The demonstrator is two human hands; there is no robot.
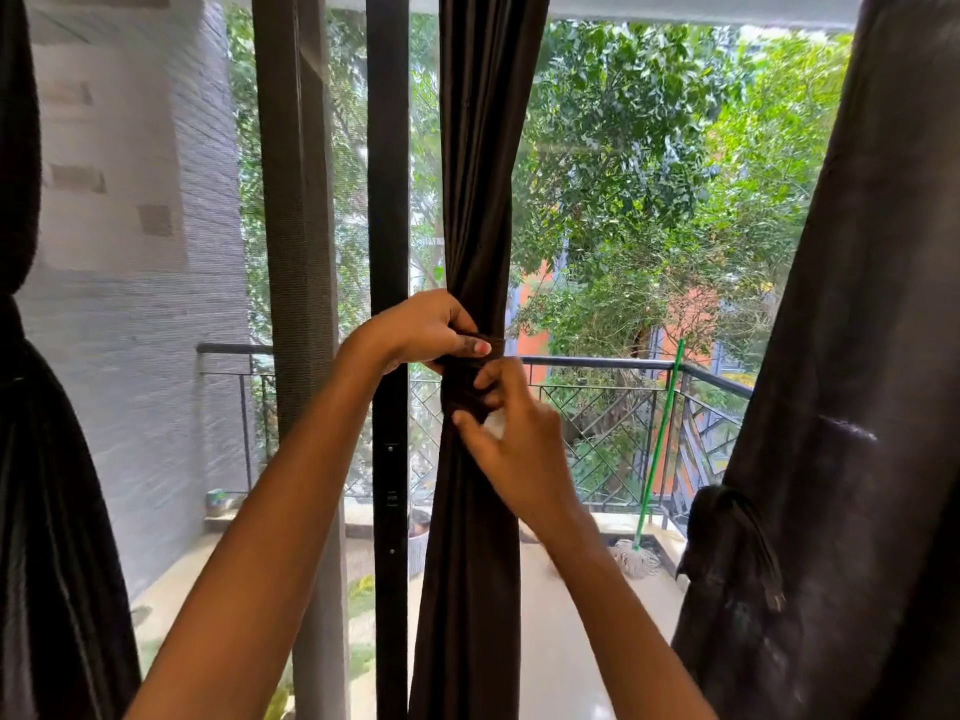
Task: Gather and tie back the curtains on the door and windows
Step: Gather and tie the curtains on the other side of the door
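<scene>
A dark brown curtain hangs gathered into a narrow column in front of the glass door, pinched at waist height by a matching tie-back band. My left hand grips the band's upper end against the curtain. My right hand holds the band just below, fingers curled around its lower part. A second dark curtain hangs at the right with its tie-back strap wrapped around it. A third dark curtain is at the far left edge.
A black door frame post stands just left of the gathered curtain, with a mesh screen panel beside it. Outside are a balcony railing, a green-handled mop leaning in the corner, a brick wall and trees.
</scene>
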